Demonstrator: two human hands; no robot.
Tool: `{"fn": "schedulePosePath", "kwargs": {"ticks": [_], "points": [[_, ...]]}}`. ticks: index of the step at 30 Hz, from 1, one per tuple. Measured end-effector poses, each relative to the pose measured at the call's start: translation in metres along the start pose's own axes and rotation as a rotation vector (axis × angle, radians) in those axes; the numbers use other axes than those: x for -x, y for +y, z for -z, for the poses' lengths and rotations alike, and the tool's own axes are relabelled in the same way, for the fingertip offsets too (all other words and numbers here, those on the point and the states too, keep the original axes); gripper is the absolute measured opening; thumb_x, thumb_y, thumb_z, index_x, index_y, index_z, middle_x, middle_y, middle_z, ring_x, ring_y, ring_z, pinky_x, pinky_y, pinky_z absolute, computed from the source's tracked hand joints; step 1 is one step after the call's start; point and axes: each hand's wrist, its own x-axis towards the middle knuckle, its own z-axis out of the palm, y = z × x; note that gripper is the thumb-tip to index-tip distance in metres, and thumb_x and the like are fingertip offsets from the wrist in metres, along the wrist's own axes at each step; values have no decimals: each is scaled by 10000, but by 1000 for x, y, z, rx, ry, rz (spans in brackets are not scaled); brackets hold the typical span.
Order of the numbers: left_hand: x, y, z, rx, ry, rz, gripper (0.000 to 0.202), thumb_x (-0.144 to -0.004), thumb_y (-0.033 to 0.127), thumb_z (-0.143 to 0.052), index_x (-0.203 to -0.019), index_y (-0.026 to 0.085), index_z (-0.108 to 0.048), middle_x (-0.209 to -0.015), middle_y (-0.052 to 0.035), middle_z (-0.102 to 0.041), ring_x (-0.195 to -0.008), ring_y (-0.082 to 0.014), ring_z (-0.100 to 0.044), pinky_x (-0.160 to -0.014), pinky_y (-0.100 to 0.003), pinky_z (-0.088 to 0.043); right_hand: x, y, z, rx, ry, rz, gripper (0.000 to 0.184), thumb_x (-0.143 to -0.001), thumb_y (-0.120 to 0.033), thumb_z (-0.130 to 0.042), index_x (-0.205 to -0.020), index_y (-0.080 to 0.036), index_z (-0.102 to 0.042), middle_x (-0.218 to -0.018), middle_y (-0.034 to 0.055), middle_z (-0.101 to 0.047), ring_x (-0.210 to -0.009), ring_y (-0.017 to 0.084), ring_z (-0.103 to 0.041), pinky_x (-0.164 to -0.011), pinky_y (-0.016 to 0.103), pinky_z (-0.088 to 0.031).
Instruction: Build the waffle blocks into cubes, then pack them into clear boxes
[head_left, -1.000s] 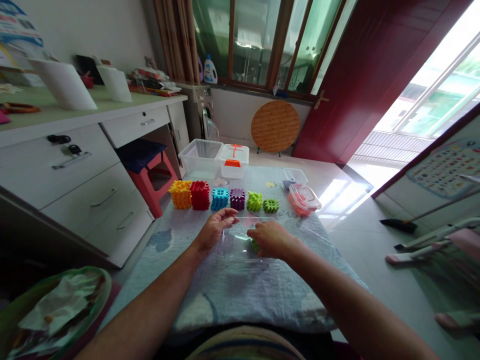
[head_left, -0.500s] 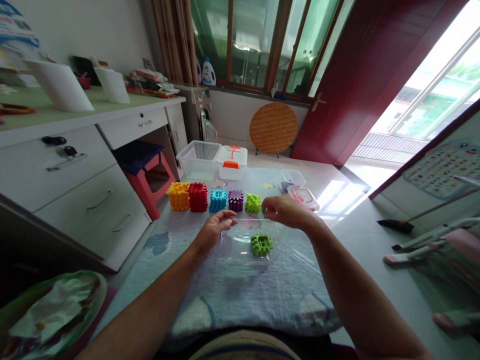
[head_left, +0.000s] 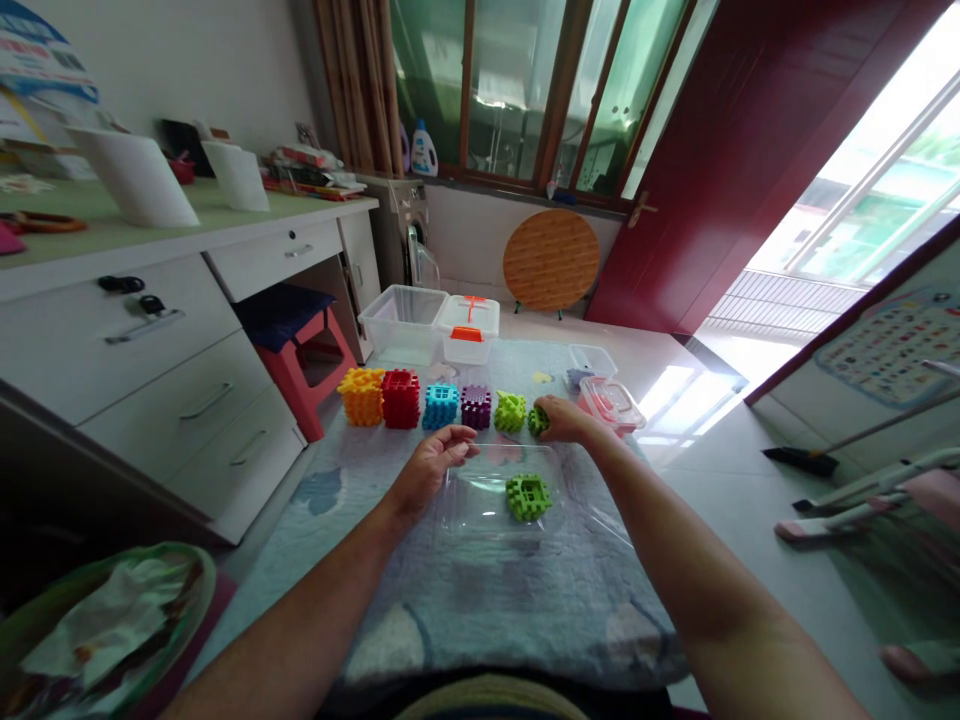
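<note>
A clear plastic box [head_left: 484, 515] lies in front of me with a green interlocking-block cube [head_left: 528, 497] in it. At the box's far left corner, my left hand [head_left: 435, 465] has its fingers and thumb curled about the rim. Beyond the box, my right hand [head_left: 561, 418] is closed on a smaller green block cube [head_left: 537, 420] at the right end of a row; its fingertips are partly hidden. Leftward in that row stand a lime-green cube [head_left: 510, 411], a purple cube [head_left: 476, 407], a blue cube [head_left: 441, 407], a red cube [head_left: 401, 398] and a yellow cube [head_left: 362, 397].
Behind the row stand an open clear bin [head_left: 401, 325] and a lidded box with orange clasps [head_left: 469, 345]. A small clear container [head_left: 592, 360] and a pink-edged lid [head_left: 615, 403] lie at the far right. A red stool [head_left: 300, 375] stands left of the cloth-covered table [head_left: 480, 610].
My right hand has lowered slightly onto the small green cube, which now shows more fully beside the lime-green one. My left hand stays at the box corner. The view has shifted a little.
</note>
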Motion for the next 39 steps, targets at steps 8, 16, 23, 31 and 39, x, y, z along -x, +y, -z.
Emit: {"fn": "schedulePosePath", "kwargs": {"ticks": [8,16,23,31,39], "points": [[-1,-1,0,7,5,17,327,-740,390,-662,-990,182,-644,-893,-54,-710,-908,-223,-634,-817,-325,-401,32,-11,44,-15,43,-12,435,-701,-248,-670,-1106,-120,-579,-1082,113,-646,-975,212,-588,-831,268,-425],[-2,-3,-1,54,-5,5,334,-748,410,-659,-980,172,-631,-847,-39,-699,-827,-195,-619,-785,-313,-409,80,-107,71,-239,0,401,534,-682,-304,-700,-1180,-165,-565,-1094,77,-651,-991,208,-597,-874,298,-440],[1,3,-4,120,-24,27,346,-729,417,-688,-970,176,-626,-839,-23,-686,-767,-178,-618,-765,-303,-443,65,-146,23,-19,-16,380,435,-657,-339,-689,-1031,-135,-605,-1099,126,-654,-936,259,-640,-783,334,-494],[-1,0,-2,116,-19,29,336,-724,406,-693,-965,180,-630,-824,-32,-680,-764,-172,-619,-751,-289,-447,60,-154,11,101,-40,302,463,-694,-332,-676,-1101,-124,-601,-1067,138,-671,-902,261,-670,-756,339,-518],[-1,-2,-1,76,-1,6,314,-744,405,-674,-962,181,-645,-832,-40,-690,-788,-182,-618,-753,-305,-432,70,-151,17,173,-29,266,358,-693,-303,-671,-1001,-123,-646,-966,134,-711,-889,270,-678,-745,334,-521]]}}
